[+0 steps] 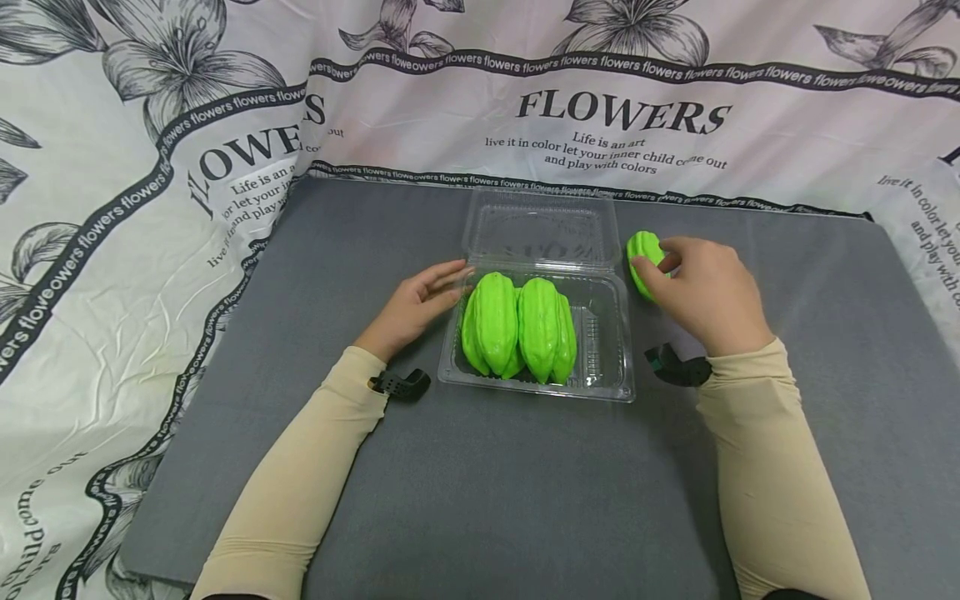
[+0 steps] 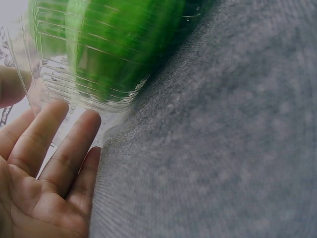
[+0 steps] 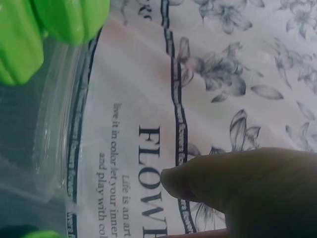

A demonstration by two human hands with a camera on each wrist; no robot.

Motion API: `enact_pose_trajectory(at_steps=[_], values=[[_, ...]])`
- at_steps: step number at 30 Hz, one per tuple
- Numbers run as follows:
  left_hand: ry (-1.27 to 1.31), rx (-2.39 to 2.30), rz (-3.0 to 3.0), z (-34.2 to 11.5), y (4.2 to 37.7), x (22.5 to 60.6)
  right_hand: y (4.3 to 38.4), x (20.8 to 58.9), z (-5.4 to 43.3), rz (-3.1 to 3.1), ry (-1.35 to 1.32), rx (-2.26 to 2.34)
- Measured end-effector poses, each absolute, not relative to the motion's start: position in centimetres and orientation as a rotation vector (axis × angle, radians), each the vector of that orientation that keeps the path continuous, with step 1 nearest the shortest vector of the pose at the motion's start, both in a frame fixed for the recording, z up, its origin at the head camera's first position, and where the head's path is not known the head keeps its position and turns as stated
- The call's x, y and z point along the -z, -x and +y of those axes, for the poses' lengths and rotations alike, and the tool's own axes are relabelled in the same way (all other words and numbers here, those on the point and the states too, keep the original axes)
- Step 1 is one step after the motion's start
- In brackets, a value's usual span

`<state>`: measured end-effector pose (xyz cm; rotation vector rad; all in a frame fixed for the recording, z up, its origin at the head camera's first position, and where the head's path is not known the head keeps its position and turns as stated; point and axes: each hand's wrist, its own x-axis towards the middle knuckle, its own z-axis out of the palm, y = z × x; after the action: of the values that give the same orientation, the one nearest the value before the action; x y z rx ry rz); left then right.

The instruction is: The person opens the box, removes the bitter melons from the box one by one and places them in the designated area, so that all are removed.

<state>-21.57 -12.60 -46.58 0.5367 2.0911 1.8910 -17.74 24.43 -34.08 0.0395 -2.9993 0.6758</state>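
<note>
A clear plastic clamshell box lies with its lid folded back; ribs show in its wall. Inside sit several bright green ribbed fruits, like star fruit, filling the left and middle. My left hand is at the box's left side, fingers extended; in the left wrist view its fingertips are close under the box's wall, contact unclear. Right of the box another green star fruit lies on the table. My right hand hangs over it, thumb and index parted; the right wrist view shows the thumb apart from green fruit.
The grey tabletop extends around the box. White floral cloth printed with "FLOWERS" stands along the back and left side. Each wrist wears a dark band over a beige sleeve.
</note>
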Motion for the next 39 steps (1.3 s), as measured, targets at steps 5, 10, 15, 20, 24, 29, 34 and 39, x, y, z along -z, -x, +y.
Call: enact_pose_trajectory(at_steps=[5,10,15,20,24,29,34,39], values=[[-0.529,-1.880,2.101,-12.6,21.6,46.6,17.2,33.8,23.5,-3.010,-0.073,-0.657],[-0.525,-1.885,2.099,-12.6,21.6,46.5,16.8,33.6,22.8,-3.007,-0.123,-0.664],[-0.520,-1.881,2.094,-12.6,21.6,46.5,16.4,33.7,22.1,-2.983,-0.161,-0.692],[-0.518,-1.881,2.090,-12.6,21.6,46.5,15.9,33.7,21.2,-2.967,-0.212,-0.704],[-0.524,-1.892,2.075,-12.7,21.6,46.5,15.7,33.8,20.5,-2.961,-0.254,-0.707],[-0.531,-1.895,2.074,-12.7,21.7,46.6,15.4,33.9,19.7,-2.941,-0.297,-0.701],[-0.525,-1.891,2.078,-12.7,21.7,46.6,15.0,33.9,19.2,-2.976,-0.312,-0.715],[-0.519,-1.893,2.071,-12.6,21.7,46.6,14.8,34.1,18.5,-3.035,-0.356,-0.752]])
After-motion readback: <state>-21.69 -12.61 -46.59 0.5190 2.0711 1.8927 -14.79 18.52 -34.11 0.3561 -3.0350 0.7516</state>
